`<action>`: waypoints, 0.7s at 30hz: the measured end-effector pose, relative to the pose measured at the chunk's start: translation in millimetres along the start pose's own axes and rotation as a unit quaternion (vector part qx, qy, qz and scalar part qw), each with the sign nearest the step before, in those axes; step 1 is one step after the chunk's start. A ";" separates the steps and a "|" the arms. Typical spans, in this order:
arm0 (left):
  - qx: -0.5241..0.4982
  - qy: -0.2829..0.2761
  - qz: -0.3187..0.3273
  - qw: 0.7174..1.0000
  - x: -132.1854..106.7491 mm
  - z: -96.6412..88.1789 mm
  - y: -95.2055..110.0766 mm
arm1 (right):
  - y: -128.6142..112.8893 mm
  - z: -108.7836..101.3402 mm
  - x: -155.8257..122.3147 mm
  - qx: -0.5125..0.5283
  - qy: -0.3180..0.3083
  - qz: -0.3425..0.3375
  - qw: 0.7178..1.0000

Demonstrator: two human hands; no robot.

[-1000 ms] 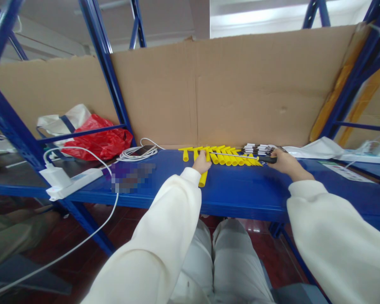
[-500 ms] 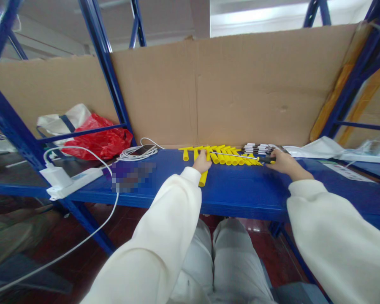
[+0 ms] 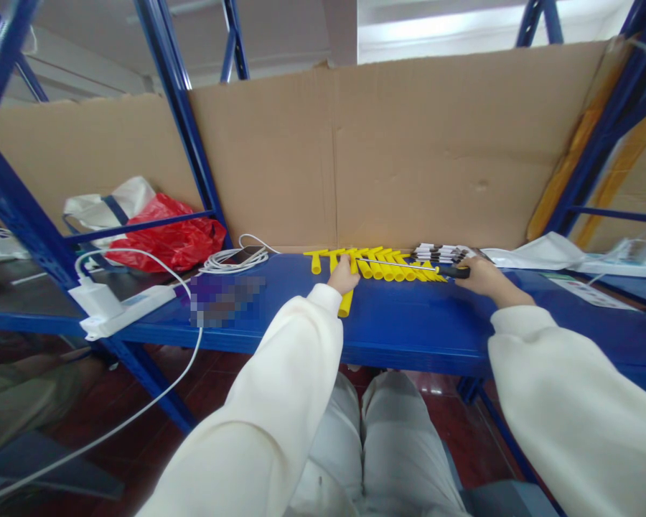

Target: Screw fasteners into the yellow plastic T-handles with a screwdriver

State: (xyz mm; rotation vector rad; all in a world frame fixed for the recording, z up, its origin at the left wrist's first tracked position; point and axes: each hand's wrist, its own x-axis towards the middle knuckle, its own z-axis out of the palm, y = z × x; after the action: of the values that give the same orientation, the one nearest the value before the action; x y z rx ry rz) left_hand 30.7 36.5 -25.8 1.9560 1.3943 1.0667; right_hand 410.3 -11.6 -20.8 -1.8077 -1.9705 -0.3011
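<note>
My left hand [image 3: 344, 273] is closed round a yellow T-shaped piece with a tubular stem [image 3: 346, 304], whose round end points toward me. In my right hand [image 3: 474, 273] is a long screwdriver [image 3: 455, 272] with a black and yellow handle. Its thin metal shaft lies almost level and reaches left to the top of the held yellow piece; exact contact at the tip is too small to make out. Several like yellow pieces [image 3: 388, 273] lie in a row between my hands, behind the shaft. Another yellow piece [image 3: 316, 264] lies left of my left hand.
Black-and-white striped items [image 3: 438, 253] lie behind my right hand. Cardboard [image 3: 409, 143] stands along the back of the blue shelf [image 3: 409, 323]. At left are a power strip [image 3: 140, 309], a coiled white cable [image 3: 231, 262], a phone [image 3: 247, 254] and a red bag [image 3: 172, 233].
Both hands stay nearly in place, holding the same yellow piece and screwdriver. My right hand's fingers have shifted slightly on the handle, showing more of its black end.
</note>
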 end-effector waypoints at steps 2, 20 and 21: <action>0.002 -0.001 0.004 1.000 0.4 0.2 -0.5 | 0.2 -1.5 -0.3 -0.012 0.009 -0.006 1.000; -0.013 -0.002 0.007 1.000 3.1 1.4 -6.0 | -20.5 -7.8 -8.2 -0.025 -0.030 0.073 0.997; -0.011 -0.006 0.004 1.000 2.5 0.8 -5.2 | -21.3 -8.3 -7.5 -0.026 -0.033 0.071 0.997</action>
State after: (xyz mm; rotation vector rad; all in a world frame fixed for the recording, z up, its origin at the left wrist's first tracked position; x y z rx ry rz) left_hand 29.0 40.6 -29.5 1.9513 1.3644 1.0684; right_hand 391.1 -24.5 -14.1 -2.0028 -1.8805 -0.2518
